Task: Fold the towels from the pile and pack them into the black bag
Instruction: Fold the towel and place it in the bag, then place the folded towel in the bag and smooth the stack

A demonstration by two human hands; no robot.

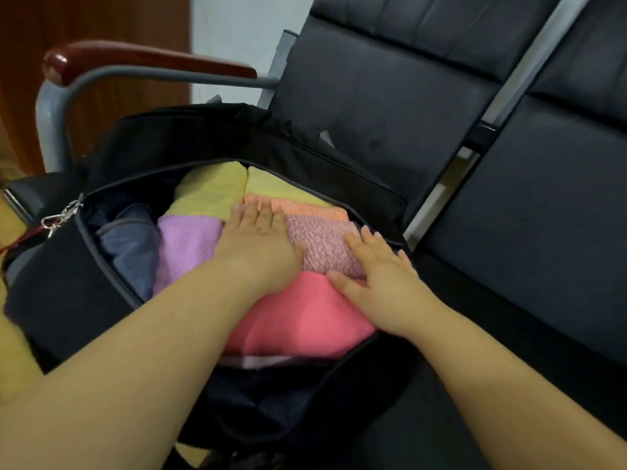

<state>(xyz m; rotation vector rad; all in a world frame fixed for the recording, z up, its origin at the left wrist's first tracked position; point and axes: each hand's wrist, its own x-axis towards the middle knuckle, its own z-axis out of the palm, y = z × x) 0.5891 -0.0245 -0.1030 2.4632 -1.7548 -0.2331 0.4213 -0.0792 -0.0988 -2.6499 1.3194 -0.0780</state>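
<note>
Now, towels: folded, packed side by side in the open main compartment of the black bag (64,283).
Dusty-pink towel (322,244): knobbly weave, near the bag's right edge, lying between my two hands.
Coral-pink towel (298,317): smooth, nearest me, under both my wrists.
Orange towel (305,208): thin strip showing just beyond the dusty-pink one.
Yellow towels (217,195): two folds at the far end of the compartment, a crease between them.
Lilac towel (186,242): left of my left hand, touching the yellow fold.
Left hand (261,245): flat, fingers straight and together, palm down on the towels, fingertips reaching the orange strip.
Right hand (380,276): flat too, fingers slightly spread, resting on the right edge of the dusty-pink towel, thumb lying across onto the coral-pink one.
Grip: neither hand curls round anything; both press with straight fingers.
Bag interior: grey-blue lining pocket (129,245) exposed at the left, beside the lilac towel.
Zipper: open all round; metal pulls (61,215) hang at the left corner, a red cord just below them.
Bag position: on a dark padded bench seat (509,252), flap thrown back against the backrest.
Beyond: wooden-topped metal armrest (142,59) behind the bag; second seat to the right.
</note>
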